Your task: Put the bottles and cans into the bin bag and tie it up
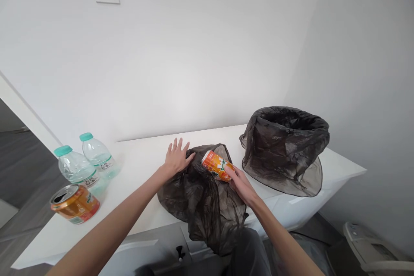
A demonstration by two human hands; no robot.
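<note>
Orange can (217, 164) tilted over crumpled dark bag (202, 198); right hand (241, 183) grips its near end, thumb on top, other fingers mostly hidden. One-end hold, so can could pivot or slip. Can't tell if it's opened; leftovers might drip. Left hand (176, 157) at bag's edge, fingers spread, no pinch visible, so bag could shift. Bag hangs over front of white table (139, 159); its overhang could drag it off. Second dark bag (287, 151) stands apart, right.
</note>
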